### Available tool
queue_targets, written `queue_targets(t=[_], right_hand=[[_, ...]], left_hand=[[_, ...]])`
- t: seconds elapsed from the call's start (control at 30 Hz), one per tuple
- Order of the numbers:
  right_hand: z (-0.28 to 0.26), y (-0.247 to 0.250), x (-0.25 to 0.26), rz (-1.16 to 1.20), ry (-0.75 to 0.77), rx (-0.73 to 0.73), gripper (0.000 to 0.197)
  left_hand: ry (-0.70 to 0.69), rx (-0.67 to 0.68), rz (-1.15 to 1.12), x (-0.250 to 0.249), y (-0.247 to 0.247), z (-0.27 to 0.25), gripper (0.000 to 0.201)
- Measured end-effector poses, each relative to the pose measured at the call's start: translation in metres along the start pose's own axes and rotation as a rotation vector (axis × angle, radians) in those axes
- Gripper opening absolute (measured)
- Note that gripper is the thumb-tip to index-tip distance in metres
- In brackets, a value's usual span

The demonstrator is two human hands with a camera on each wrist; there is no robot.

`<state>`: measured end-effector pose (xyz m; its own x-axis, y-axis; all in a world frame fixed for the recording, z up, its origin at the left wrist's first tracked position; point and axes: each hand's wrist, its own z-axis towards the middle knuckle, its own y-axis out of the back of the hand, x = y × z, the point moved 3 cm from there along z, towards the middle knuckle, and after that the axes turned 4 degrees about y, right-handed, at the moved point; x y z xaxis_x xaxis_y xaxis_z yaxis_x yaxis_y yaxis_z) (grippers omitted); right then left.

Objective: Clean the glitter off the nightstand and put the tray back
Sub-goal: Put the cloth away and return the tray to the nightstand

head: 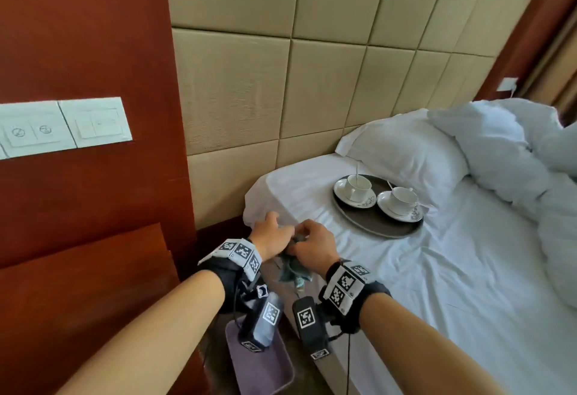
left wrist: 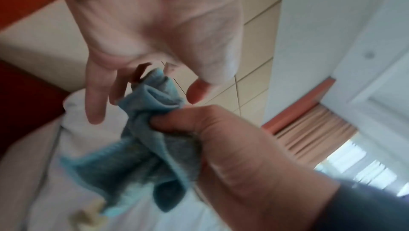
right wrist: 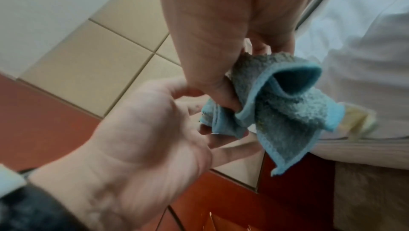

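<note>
A crumpled blue cloth (head: 292,271) hangs between my two hands over the gap between nightstand and bed. My right hand (head: 313,243) grips its upper part, with thumb and curled fingers bunching the cloth (right wrist: 285,112). My left hand (head: 270,230) lies beside it with palm open and straight fingers (left wrist: 95,105) touching the cloth (left wrist: 155,129). The dark round tray (head: 368,223) lies on the white bed sheet and carries two white cups on saucers. The red-brown nightstand top (head: 78,285) is at the lower left, largely hidden by my left forearm.
A padded beige headboard (head: 281,82) backs the bed. A pillow (head: 406,151) and a rumpled duvet (head: 515,160) lie beyond the tray. A purple flat item (head: 265,363) lies on the floor. Something pale yellow (right wrist: 358,121) rests on the mattress edge. Wall switches (head: 62,126) are at left.
</note>
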<state>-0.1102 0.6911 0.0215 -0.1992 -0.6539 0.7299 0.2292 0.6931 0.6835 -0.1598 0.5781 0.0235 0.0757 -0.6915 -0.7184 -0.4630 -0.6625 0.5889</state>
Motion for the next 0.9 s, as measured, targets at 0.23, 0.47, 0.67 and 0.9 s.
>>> queue_targets(t=[0.23,0.47,0.67,0.9], right_hand=[[0.005,-0.018,0.001,0.174,-0.047,-0.040,0.033],[0.027,0.063,-0.043,0.400,-0.353,-0.202,0.026],[0.030,0.090,-0.092,0.477,-0.575,-0.242,0.019],[0.058,0.112,-0.147,0.723,-0.730,-0.270,0.038]], left_hand=[[0.048,-0.050,-0.090,-0.006,0.019,0.025,0.075],[-0.171,0.052,-0.078,-0.079,-0.028,0.068,0.042],[-0.256,0.133,0.066,-0.104,-0.043,0.051,0.035],[-0.190,0.000,0.102,-0.130,-0.066,0.096,0.026]])
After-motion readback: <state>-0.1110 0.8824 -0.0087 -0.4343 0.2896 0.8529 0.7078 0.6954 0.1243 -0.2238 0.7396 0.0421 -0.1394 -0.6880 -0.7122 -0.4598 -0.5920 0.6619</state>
